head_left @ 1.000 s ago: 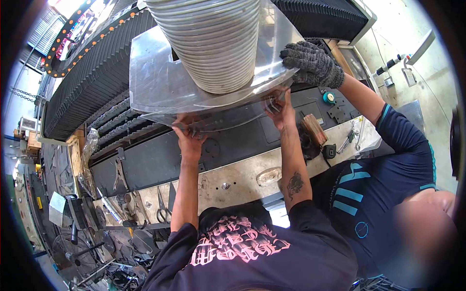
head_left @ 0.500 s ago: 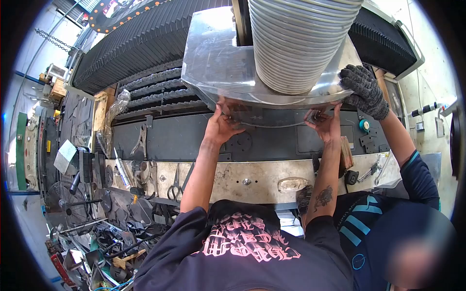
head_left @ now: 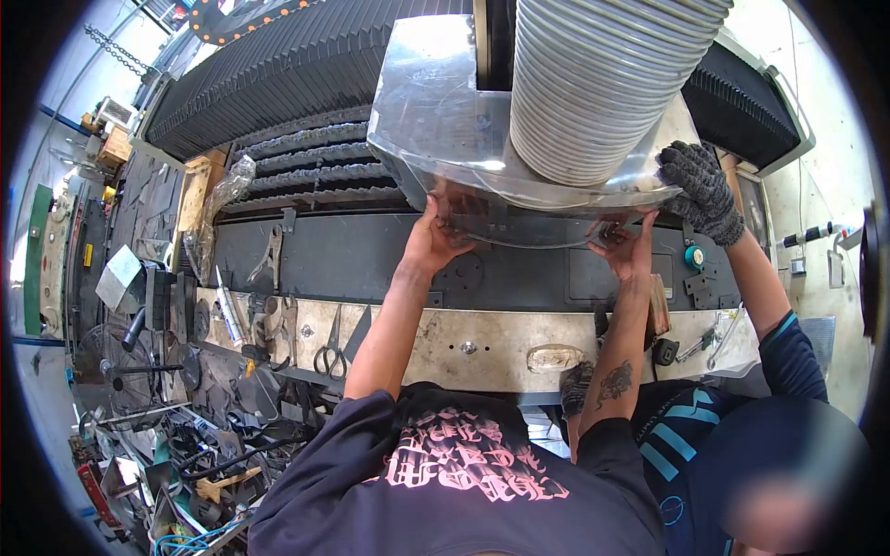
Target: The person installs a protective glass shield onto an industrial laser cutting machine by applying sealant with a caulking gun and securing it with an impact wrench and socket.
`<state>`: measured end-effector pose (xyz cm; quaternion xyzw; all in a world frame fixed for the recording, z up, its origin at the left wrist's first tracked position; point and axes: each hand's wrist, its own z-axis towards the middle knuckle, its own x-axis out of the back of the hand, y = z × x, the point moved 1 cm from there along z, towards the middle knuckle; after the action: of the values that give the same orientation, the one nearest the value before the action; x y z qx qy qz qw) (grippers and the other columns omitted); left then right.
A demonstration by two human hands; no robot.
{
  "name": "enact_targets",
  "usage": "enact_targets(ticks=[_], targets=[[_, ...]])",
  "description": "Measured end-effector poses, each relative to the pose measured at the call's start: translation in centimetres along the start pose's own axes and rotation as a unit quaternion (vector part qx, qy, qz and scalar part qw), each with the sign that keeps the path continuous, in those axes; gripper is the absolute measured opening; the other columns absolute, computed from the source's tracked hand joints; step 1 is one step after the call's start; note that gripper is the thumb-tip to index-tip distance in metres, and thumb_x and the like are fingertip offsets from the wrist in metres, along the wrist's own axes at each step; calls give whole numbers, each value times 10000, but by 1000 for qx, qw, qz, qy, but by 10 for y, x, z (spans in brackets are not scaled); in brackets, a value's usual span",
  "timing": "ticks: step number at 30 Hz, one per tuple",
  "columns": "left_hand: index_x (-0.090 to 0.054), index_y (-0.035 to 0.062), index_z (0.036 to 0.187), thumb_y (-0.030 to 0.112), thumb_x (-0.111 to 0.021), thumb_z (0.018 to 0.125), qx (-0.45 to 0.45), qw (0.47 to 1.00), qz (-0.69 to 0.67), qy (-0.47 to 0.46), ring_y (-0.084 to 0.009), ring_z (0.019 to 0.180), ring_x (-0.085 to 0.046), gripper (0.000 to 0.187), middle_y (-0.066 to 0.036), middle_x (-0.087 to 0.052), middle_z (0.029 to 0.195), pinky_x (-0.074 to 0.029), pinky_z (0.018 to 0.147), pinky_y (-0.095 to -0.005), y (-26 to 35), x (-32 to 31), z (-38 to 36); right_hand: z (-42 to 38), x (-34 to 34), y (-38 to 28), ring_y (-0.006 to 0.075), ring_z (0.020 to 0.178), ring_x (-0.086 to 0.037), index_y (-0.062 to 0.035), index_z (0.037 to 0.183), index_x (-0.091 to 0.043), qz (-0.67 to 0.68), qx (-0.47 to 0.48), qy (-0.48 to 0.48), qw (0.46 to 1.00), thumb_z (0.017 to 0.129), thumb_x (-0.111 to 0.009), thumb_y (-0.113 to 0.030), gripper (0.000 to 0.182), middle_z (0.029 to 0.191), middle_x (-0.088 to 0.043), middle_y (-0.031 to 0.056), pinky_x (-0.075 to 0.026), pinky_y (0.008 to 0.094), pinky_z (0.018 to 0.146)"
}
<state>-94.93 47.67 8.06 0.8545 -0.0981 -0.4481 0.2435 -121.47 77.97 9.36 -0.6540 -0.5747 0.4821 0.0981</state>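
Observation:
A metal hood [head_left: 422,93] with a curved clear plastic shield [head_left: 519,230] along its front edge fills the upper middle. A wide ribbed hose [head_left: 603,93] rises from its top. My left hand [head_left: 434,243] grips the shield's lower left edge, thumb up in front and fingers partly seen through the plastic. At the lower right edge, my right hand [head_left: 627,246] grips the same shield, its fingers partly behind it. Beside it, a co-worker's gloved hand [head_left: 703,195] rests on the hood's right corner.
Below lies a dark flat bed [head_left: 352,255] with locking pliers [head_left: 267,255]. The pale front ledge [head_left: 431,338] carries scissors [head_left: 332,350], a sealant tube [head_left: 228,315] and a tape measure [head_left: 665,351]. Metal scraps [head_left: 167,491] pile up at lower left. The co-worker [head_left: 769,454] leans in at right.
The hood and hose appear a little farther right, partly because the view has turned. Both my hands keep their places on the shield, and the co-worker's glove stays at the corner.

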Motion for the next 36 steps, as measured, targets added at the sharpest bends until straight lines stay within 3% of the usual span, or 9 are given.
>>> enact_targets(ticks=[1,7,11,28,32,33,34,35,36], targets=[[-285,-133,1405,794,-609,776,-9,1000,13,19,-447,1387,-318,1167,-250,-332,1443,-205,1165,-656,-1,-1,-1,4,4,1,306,1160,-464,208,1284,-299,-16,-9,17,1000,686,-560,-918,1302,1169,-441,204,-368,645,1053],[-436,-97,1340,834,-597,740,10,999,22,40,-388,1314,-420,1120,-213,-455,1325,-273,1143,-612,-1,10,5,17,15,2,342,1214,-446,181,1370,-254,-31,-38,18,999,598,-554,-974,1421,1283,-425,236,-289,613,1092],[-545,-78,1263,863,-555,736,27,998,39,37,-361,1302,-431,1080,-188,-513,1330,-241,1166,-567,1,29,17,18,16,9,341,1213,-438,171,1351,-274,-9,-26,29,999,598,-556,-973,1399,1277,-424,231,-280,608,1093],[-522,-92,1281,900,-450,757,37,994,97,39,-342,1349,-379,1125,-187,-517,1355,-192,1168,-607,8,25,12,14,2,5,339,1208,-403,128,1274,-360,6,-4,54,999,598,-566,-967,1303,1251,-419,208,-243,585,1097],[-528,-86,1272,910,-413,764,43,995,77,48,-348,1349,-383,1124,-184,-531,1335,-176,1166,-620,6,25,12,16,8,9,356,1241,-430,102,1289,-430,43,-25,48,998,650,-557,-941,1230,1214,-507,167,-182,609,1127],[-529,-83,1272,911,-402,767,102,988,-32,-107,-357,1356,-377,1122,-176,-533,1333,-170,1164,-628,13,67,38,21,9,10,358,1289,-406,101,1353,-387,19,7,18,1000,653,-564,-935,1263,1283,-494,169,-141,615,1144],[-530,-80,1272,913,-391,769,184,944,-116,-248,-365,1363,-370,1121,-168,-534,1331,-165,1163,-636,19,110,63,19,10,12,354,1335,-373,94,1407,-340,5,24,-2,1000,656,-573,-927,1289,1345,-475,168,-104,617,1157],[-531,-87,1260,918,-398,758,172,946,-90,-259,-381,1384,-344,1131,-167,-534,1339,-155,1164,-643,22,105,57,17,10,14,350,1381,-340,87,1461,-294,-8,41,-21,999,659,-582,-919,1319,1406,-456,166,-67,618,1169],[-532,-94,1248,923,-406,746,159,947,-67,-272,-397,1405,-318,1141,-165,-534,1348,-145,1165,-649,20,94,47,15,9,11,356,1366,-366,63,1459,-314,-20,62,-31,997,685,-600,-839,1223,1408,-467,168,-111,608,1149]])
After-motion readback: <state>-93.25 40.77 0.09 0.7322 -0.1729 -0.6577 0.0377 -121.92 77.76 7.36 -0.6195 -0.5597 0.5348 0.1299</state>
